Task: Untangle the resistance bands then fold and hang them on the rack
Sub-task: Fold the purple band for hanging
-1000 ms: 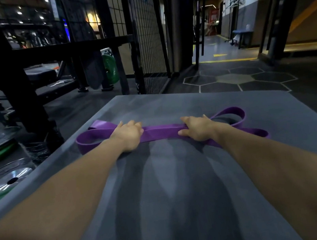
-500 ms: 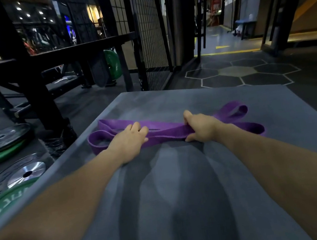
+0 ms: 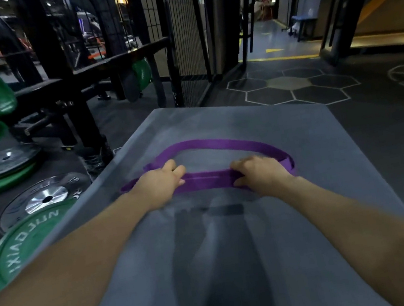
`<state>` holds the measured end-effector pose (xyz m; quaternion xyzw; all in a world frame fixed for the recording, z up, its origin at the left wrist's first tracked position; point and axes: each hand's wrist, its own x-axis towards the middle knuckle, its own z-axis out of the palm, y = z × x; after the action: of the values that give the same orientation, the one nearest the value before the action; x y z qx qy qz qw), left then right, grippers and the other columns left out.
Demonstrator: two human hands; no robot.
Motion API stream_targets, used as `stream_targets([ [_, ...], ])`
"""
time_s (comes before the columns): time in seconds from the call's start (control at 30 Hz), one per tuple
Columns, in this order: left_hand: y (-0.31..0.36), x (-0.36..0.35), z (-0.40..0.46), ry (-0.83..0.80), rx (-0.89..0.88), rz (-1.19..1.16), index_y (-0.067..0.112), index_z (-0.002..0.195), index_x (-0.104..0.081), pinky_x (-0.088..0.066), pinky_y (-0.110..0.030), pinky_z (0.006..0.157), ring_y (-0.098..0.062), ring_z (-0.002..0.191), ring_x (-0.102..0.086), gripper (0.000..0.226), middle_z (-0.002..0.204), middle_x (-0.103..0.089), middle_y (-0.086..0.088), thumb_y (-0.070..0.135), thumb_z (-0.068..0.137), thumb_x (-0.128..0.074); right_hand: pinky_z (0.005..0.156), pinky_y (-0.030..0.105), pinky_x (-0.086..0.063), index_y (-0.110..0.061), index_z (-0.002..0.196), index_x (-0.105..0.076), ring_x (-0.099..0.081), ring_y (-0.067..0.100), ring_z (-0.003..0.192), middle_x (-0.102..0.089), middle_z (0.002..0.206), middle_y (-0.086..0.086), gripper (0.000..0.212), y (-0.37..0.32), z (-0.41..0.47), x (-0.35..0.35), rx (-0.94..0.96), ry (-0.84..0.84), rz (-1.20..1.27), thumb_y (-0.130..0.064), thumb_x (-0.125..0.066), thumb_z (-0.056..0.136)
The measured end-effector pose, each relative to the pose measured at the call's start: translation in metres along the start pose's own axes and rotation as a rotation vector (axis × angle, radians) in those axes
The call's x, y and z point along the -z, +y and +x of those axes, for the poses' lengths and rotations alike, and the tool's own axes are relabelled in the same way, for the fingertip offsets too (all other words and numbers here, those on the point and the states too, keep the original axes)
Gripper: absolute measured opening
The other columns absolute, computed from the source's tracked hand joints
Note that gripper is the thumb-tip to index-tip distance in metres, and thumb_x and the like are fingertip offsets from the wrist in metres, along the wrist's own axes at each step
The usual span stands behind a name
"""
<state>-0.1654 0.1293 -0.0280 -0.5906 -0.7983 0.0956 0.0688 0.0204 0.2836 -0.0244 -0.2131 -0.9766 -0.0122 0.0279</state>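
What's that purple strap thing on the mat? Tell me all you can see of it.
The purple band is a flat, wide loop, matte and rubbery-looking. It lies flat on the grey mat: the far strand bows away in an open arc, while the near strands lie together in a straight strip. The left hand and the right hand both rest on that near strip, one toward each end. A short end pokes out left of the left hand.

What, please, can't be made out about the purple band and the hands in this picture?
- Head view: the left hand covers the purple band where its left end crosses, so any remaining twist is hidden.
- Head view: the right hand is motion-blurred; its grip is unclear.
- Head view: the weight plate lettering is partly hidden behind the grey mat.
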Motion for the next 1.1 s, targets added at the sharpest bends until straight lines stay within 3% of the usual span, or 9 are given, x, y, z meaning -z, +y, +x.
stream_targets([
  [0.17,0.021,0.018,-0.055,-0.036,-0.064,-0.135,0.01,0.121,-0.044,-0.047,-0.044,0.077,-0.035,0.093,-0.058,0.032,0.12,-0.042,-0.012,0.03,0.101,-0.031,0.075,0.035,-0.043,-0.015,0.106,-0.051,-0.055,0.027,0.107,-0.059,0.115,0.007,0.023,-0.019,-0.063,0.02,-0.018,-0.039,0.04,-0.033,-0.054,0.091],
  [0.3,0.044,0.035,-0.096,-0.088,-0.113,-0.163,0.008,0.119,-0.045,-0.042,-0.038,0.075,-0.035,0.092,-0.055,0.031,0.117,-0.042,-0.012,0.03,0.101,-0.031,0.073,0.034,-0.041,-0.016,0.104,-0.053,-0.056,0.028,0.107,-0.06,0.115,0.005,0.023,-0.033,-0.113,0.028,-0.037,-0.05,0.054,-0.034,-0.056,0.089],
  [0.4,0.061,0.043,-0.118,-0.095,-0.136,-0.158,0.007,0.116,-0.045,-0.044,-0.042,0.076,-0.035,0.092,-0.055,0.03,0.115,-0.041,-0.013,0.029,0.101,-0.032,0.077,0.035,-0.044,-0.017,0.107,-0.055,-0.056,0.028,0.109,-0.061,0.115,0.007,0.026,-0.04,-0.142,0.031,-0.039,-0.035,0.018,-0.034,-0.058,0.088],
  [0.53,0.086,0.04,-0.138,-0.024,-0.115,-0.113,0.01,0.116,-0.047,-0.036,-0.035,0.065,-0.031,0.098,-0.056,0.029,0.117,-0.043,-0.008,0.031,0.1,-0.036,0.074,0.035,-0.044,-0.017,0.108,-0.057,-0.058,0.028,0.104,-0.062,0.111,0.006,0.024,-0.045,-0.169,0.028,-0.068,-0.015,-0.018,-0.031,-0.056,0.089],
  [0.7,0.102,0.009,-0.144,-0.096,-0.09,-0.154,0.017,0.116,-0.051,-0.039,-0.034,0.07,-0.025,0.103,-0.057,0.028,0.115,-0.048,-0.005,0.035,0.097,-0.041,0.075,0.037,-0.047,-0.014,0.106,-0.06,-0.059,0.03,0.105,-0.063,0.112,0.01,0.025,-0.052,-0.179,-0.003,-0.033,-0.161,-0.069,-0.031,-0.056,0.089],
  [0.83,0.094,0.004,-0.126,-0.095,-0.097,-0.23,0.021,0.115,-0.055,-0.042,-0.034,0.077,-0.021,0.105,-0.057,0.027,0.113,-0.052,0.0,0.037,0.094,-0.047,0.075,0.036,-0.049,-0.013,0.079,-0.061,-0.06,0.029,0.09,-0.065,0.092,0.009,0.048,-0.04,-0.152,0.009,-0.075,-0.248,0.109,-0.058,-0.047,0.088],
  [0.9,0.092,0.006,-0.112,-0.09,-0.119,-0.227,0.022,0.116,-0.056,-0.037,-0.03,0.073,-0.02,0.106,-0.056,0.027,0.114,-0.052,0.0,0.036,0.094,-0.049,0.07,0.035,-0.046,-0.018,0.064,-0.05,-0.057,0.028,0.081,-0.059,0.082,0.008,0.045,-0.033,-0.125,0.016,-0.147,-0.184,0.205,-0.052,-0.044,0.092],
  [0.97,0.09,0.005,-0.099,-0.105,-0.121,-0.226,0.022,0.119,-0.056,-0.034,-0.029,0.071,-0.02,0.105,-0.055,0.029,0.116,-0.052,0.001,0.035,0.094,-0.049,0.068,0.035,-0.045,-0.014,0.07,-0.053,-0.058,0.03,0.084,-0.061,0.086,0.01,0.034,-0.025,-0.095,0.014,-0.15,-0.084,0.223,-0.036,-0.046,0.096],
  [1.1,0.083,0.0,-0.08,-0.133,-0.138,-0.252,0.027,0.122,-0.056,-0.04,-0.032,0.077,-0.019,0.108,-0.055,0.032,0.119,-0.052,0.005,0.039,0.094,-0.048,0.081,0.038,-0.05,-0.006,0.111,-0.061,-0.057,0.033,0.102,-0.059,0.115,0.014,0.024,-0.005,-0.038,-0.008,-0.234,0.035,0.268,-0.014,-0.047,0.093],
])
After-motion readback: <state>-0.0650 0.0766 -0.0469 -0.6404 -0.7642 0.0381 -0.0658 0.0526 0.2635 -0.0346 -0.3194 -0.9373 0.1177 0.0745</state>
